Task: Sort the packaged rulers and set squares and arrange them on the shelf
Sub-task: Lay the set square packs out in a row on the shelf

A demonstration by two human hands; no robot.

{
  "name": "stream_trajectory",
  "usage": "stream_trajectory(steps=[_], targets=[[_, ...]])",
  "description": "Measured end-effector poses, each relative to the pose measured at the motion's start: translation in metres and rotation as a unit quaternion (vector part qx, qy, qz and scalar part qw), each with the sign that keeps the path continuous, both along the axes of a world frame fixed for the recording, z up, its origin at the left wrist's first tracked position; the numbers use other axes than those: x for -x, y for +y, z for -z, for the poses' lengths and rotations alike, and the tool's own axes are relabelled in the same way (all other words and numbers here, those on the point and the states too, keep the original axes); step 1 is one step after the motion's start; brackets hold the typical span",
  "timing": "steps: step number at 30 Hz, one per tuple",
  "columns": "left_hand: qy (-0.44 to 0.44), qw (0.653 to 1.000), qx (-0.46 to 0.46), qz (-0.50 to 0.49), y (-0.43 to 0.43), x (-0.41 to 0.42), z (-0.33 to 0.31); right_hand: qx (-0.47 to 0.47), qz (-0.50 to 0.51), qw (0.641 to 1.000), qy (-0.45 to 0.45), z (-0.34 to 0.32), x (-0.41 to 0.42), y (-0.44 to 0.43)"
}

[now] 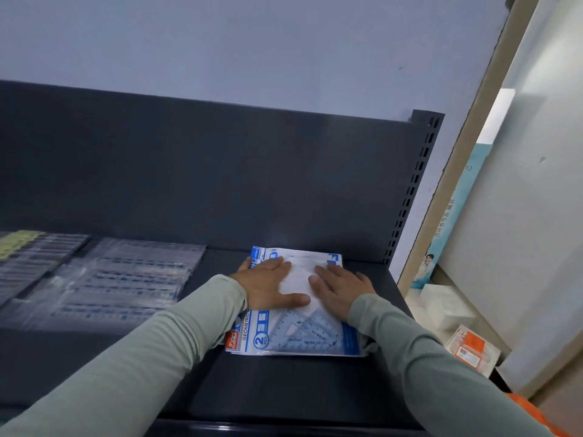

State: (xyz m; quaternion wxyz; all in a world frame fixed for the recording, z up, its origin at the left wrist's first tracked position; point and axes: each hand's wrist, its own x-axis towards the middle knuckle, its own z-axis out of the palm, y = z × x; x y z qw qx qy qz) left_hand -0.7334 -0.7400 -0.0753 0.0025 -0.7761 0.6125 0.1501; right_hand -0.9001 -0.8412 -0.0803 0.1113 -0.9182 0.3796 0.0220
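Looking down, I see my left hand [268, 288] and right hand [342, 290] flat, fingers straight and slightly apart, on top of the set square pack [299, 337], with the shelf [284, 389] under it and the ruler packs [126, 279] to its left.

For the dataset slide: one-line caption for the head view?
Left hand and right hand flat on packaged set squares on shelf, packaged rulers alongside.

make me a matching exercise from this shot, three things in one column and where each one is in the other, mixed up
1. set square packs
2. ruler packs
3. orange box

A. on the floor, right of the shelf
B. left part of the shelf
C. under the left hand and right hand

Pairs: 1-C, 2-B, 3-A
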Motion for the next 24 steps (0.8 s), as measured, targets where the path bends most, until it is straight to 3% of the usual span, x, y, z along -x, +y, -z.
stream_trajectory(steps=[11, 24], targets=[[-0.002, 1.000, -0.001, 0.025, 0.010, 0.010, -0.002, 0.016, -0.041, 0.999, -0.006, 0.006, 0.008, 0.011], [-0.080, 0.996, 0.028, 0.006, 0.044, 0.029, -0.014, 0.018, -0.038, 0.999, -0.032, 0.011, 0.025, 0.031]])
